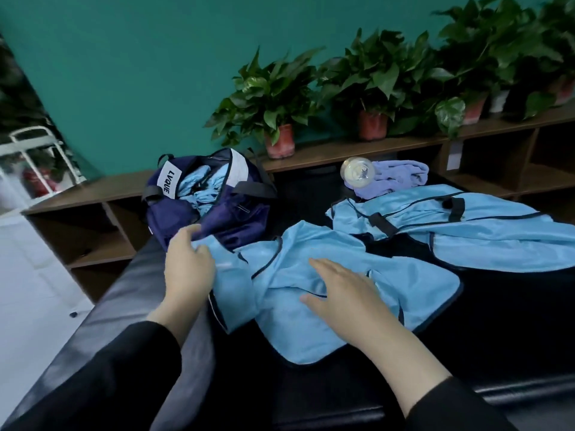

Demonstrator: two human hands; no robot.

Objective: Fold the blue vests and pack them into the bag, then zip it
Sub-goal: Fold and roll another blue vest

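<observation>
The black padded bench (pixel 466 353) fills the lower half of the view and carries everything the task needs. Along the wall from nine to three o'clock runs a low wooden shelf (pixel 342 152) with potted plants (pixel 273 98) on top.

At about three o'clock lies the far vest (pixel 466 225), spread loosely and not yet folded. In the centre, nearest the person, lies the near vest (pixel 295 290), rumpled, with one flap doubled over at its left side. At eleven o'clock stands the navy bag (pixel 211 209), its zip open and pale blue cloth already bunched inside. At one o'clock, behind the far vest, a clear bottle (pixel 357 173) rests against a crumpled lilac cloth (pixel 401 178).

The step in hand looks like the folding of the near vest. The left hand (pixel 188 265) is at that vest's left edge, just in front of the bag, with its fingertips curled onto the cloth; whether it truly pinches the edge cannot be told. The right hand (pixel 345 290) lies flat on the middle of the vest, fingers spread and straight, pressing it down.

The next move probably calls for drawing the left edge across towards the right hand, smoothing the fold, then doubling the vest small enough for the bag's opening.
</observation>
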